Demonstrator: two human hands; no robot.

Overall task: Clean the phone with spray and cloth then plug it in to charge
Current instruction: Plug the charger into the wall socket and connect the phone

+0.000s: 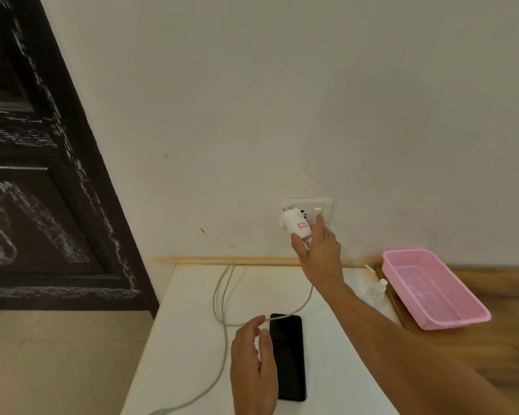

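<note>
- The phone [289, 354] lies flat on the white table [186, 339]. Its dark screen faces up.
- The left hand [252, 363] is over the left edge of the phone. Its fingers are loose and spread a little, and it holds nothing. I cannot tell if it touches the phone.
- The right hand [319, 256] reaches up to the wall. One straight finger touches the switch [317, 211] on the white wall plate [307, 202]. The thumb sticks out just under the charger [295, 224]. This hand holds nothing too.
- The white charger is plugged into the wall plate, just left of the switch. It has a small red mark on it.
- A pale cable [219, 295] makes a big loop on the table and crosses the top end of the phone. I cannot tell if it is plugged into the phone. One part runs off toward the near edge of the table.
- A small clear spray bottle [378, 290] stands near the right edge of the table, behind the right arm.
- A pink basket [450, 323] sits to the right of the bottle, on a wooden top.
- A dark door [42, 205] is on the far left.
</note>
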